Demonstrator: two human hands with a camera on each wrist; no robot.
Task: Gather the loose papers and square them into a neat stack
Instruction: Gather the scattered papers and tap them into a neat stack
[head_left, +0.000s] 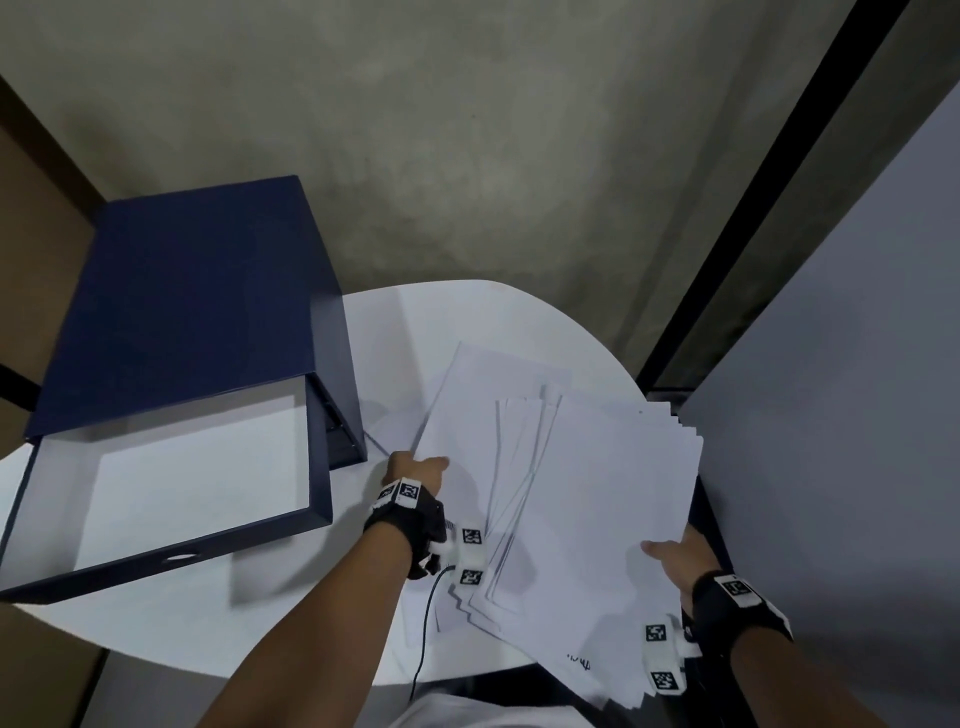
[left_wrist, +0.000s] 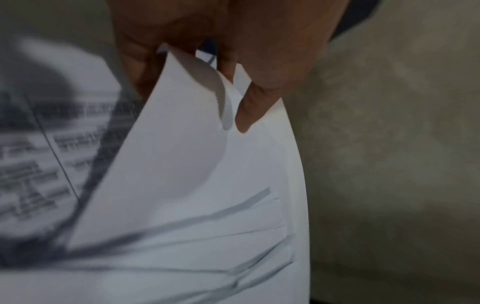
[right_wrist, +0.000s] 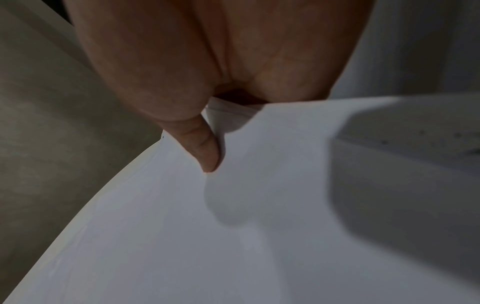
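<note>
A fanned bundle of white papers (head_left: 587, 499) is lifted over the right half of the round white table (head_left: 291, 623), its edges staggered and uneven. My left hand (head_left: 418, 470) pinches the bundle's left edge, thumb on top; in the left wrist view the papers (left_wrist: 187, 185) curl between thumb and fingers (left_wrist: 249, 107). My right hand (head_left: 675, 558) grips the right side of the bundle, thumb pressed on the top sheet (right_wrist: 259, 226), as the right wrist view shows with my thumb (right_wrist: 205, 152). Some lower sheets carry printed text.
An open dark blue box file (head_left: 171, 415) with its lid raised fills the left of the table. A grey partition (head_left: 852, 364) stands close on the right. A black cable (head_left: 423, 639) hangs from my left wrist. Concrete floor lies beyond.
</note>
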